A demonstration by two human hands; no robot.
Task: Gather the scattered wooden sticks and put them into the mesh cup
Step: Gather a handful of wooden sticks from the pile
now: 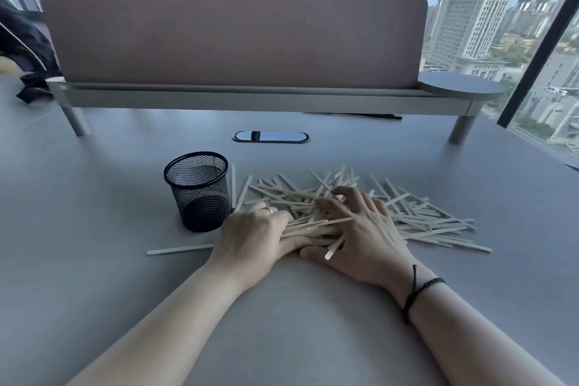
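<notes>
Fingers point(329, 200) of both hands curled narrowly around a bundle of wooden sticks point(316, 226), left hand point(250, 233) and right hand point(360, 229) squeezing it to align it; the mesh cup point(199, 191) stood empty just beside, mid-table point(94, 197).

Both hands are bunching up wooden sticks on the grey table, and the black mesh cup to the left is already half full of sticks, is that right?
Not quite. The head view shows the mesh cup empty. The left hand and right hand are indeed bunching sticks on the grey table.
</notes>
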